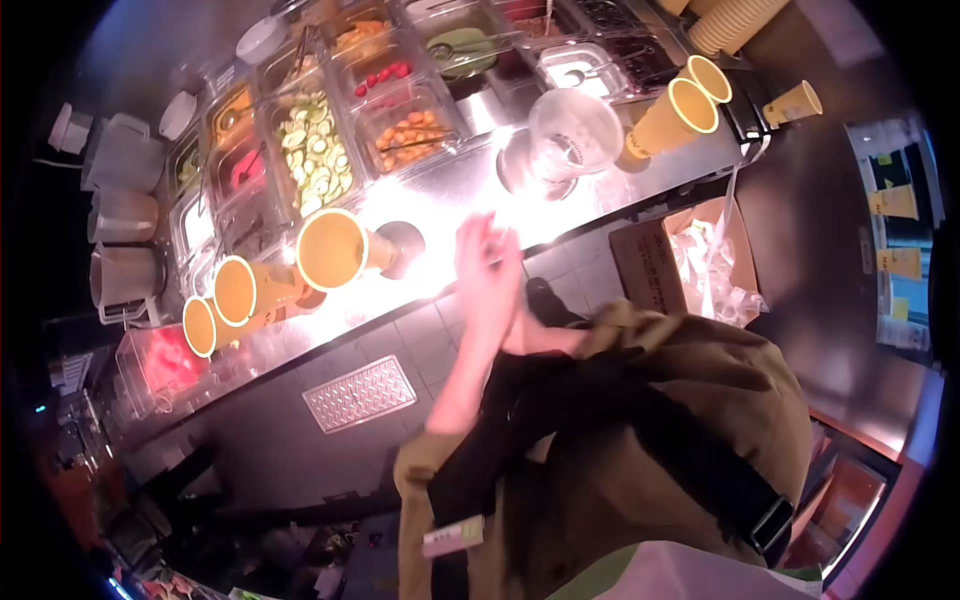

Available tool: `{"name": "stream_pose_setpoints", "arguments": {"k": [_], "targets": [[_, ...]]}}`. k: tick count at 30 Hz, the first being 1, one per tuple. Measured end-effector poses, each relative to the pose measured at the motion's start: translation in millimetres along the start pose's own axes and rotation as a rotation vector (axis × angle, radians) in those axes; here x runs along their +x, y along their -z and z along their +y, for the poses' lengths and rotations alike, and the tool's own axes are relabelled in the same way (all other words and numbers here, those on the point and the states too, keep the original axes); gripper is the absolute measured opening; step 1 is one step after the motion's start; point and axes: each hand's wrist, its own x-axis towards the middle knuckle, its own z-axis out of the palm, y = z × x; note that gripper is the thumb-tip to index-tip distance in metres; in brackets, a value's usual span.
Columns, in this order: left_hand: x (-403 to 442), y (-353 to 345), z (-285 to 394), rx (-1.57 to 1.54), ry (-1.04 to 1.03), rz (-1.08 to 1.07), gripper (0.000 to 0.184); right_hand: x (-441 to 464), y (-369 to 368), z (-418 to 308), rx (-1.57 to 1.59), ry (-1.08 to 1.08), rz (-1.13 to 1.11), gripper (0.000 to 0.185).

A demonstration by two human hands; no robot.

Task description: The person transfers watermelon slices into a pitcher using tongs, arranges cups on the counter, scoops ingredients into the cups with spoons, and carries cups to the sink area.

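Where the head view meets the front edge of the counter [690, 165], midway along it, the left hand [476, 248] and right hand [508, 268] come together, fingers bent; blur and glare leave it impossible to tell whether they hold anything. Nearest on the left stands the wide-mouthed yellow cup [331, 252], near the front edge; to the right, the clear container [574, 135] sits farther back. The step appears to be one of hand-to-hand contact, apart from both vessels; grasping either would call for the hands to part.
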Motion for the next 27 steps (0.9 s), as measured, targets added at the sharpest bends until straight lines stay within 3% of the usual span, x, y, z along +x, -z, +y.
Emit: {"name": "stream_pose_setpoints", "arguments": {"k": [2, 4, 7, 11, 16, 19, 27], "targets": [[47.1, -58.1, 1.6, 0.242, -0.088, -0.040, 0.058, -33.5, 63.2, 8.9, 0.033, -0.069, 0.136, 0.024], [95.6, -108.5, -68.5, 0.586, -0.516, 0.229, 0.060, -40.5, 108.0, 12.1, -0.007, -0.054, 0.326, 0.025], [113.1, -90.5, -21.2, -0.197, 0.315, -0.243, 0.040, -40.2, 145.8, 18.3, 0.064, -0.044, 0.440, 0.025], [144.8, -49.9, 8.4, -0.735, 0.715, -0.123, 0.015, -20.1, 168.4, 1.7, 0.206, 0.004, 0.566, 0.023], [157.1, -12.0, 55.6, -0.913, 0.747, -0.223, 0.023, 47.4, 200.1, -32.6, -0.057, 0.368, 0.730, 0.030], [157.2, 3.6, 71.4, -0.985, 0.714, -0.271, 0.025, 93.6, 210.0, -53.7, -0.203, 0.526, 0.721, 0.045], [146.5, 52.8, 115.0, -0.977, 0.502, -0.064, 0.023, 173.9, 184.2, -98.9, -0.290, 0.681, 0.584, 0.069]]}}
